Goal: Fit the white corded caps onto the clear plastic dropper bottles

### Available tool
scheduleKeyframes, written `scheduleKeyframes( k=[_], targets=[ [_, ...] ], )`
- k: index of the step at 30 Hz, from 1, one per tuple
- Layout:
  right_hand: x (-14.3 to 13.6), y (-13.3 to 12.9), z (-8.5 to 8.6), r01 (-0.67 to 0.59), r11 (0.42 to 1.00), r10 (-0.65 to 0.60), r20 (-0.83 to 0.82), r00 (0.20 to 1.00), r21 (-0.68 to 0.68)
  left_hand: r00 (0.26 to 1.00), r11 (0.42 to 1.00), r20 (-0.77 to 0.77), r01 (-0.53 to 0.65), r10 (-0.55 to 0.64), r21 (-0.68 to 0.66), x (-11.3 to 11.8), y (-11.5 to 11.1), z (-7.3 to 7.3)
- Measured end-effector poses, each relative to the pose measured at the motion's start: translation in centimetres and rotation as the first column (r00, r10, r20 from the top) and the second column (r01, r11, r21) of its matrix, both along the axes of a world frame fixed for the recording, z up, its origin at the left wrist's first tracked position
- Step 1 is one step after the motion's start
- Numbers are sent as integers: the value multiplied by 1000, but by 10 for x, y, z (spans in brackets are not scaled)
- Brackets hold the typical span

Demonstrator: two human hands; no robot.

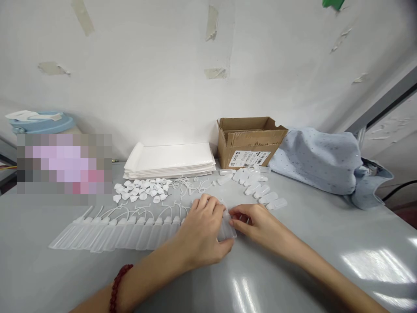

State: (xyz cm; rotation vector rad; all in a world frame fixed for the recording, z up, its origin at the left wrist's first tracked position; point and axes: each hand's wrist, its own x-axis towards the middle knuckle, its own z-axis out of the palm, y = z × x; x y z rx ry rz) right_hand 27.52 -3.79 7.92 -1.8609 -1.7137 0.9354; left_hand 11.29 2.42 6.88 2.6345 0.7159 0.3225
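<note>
A row of translucent bottles (120, 232) with thin white straps at their necks lies on the grey table. My left hand (205, 230) is wrapped round translucent bottles (227, 229) at the row's right end. Touching the same bottles near their necks from the right is my right hand (250, 219), its fingertips pinched together; whatever is between them is too small to make out. Several white caps (143, 190) lie behind the row, beside a pile of loose straps (189, 184). More translucent bottles (260, 190) without straps lie at the right.
Behind stand a stack of white sheets (171, 160) and an open cardboard box (250, 145). A light blue cloth (319, 158) lies at the right. A blue-lidded container (44, 123) and a blurred-out area are at the left. The wall closes off the back.
</note>
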Motion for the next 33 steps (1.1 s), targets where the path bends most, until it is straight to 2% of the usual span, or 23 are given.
scheduleKeyframes(
  k=[9,14,25,30,33],
  targets=[
    [1,0,4,2,1000,-2,-16,1000,-27,999,1000,-39,0,0,3,-1,-2,3],
    [2,-1,4,4,1000,-4,-14,1000,-13,1000,1000,-12,-2,3,12,-2,-1,5],
    [5,1,6,0,999,2,50,999,-39,1000,1000,-4,-3,3,20,-1,-2,2],
    [10,0,8,27,999,-24,92,995,-36,1000,1000,18,-13,13,26,-3,1,6],
    [15,-2,10,33,996,-26,78,997,-82,999,999,28,-28,27,42,-5,3,9]
  ],
)
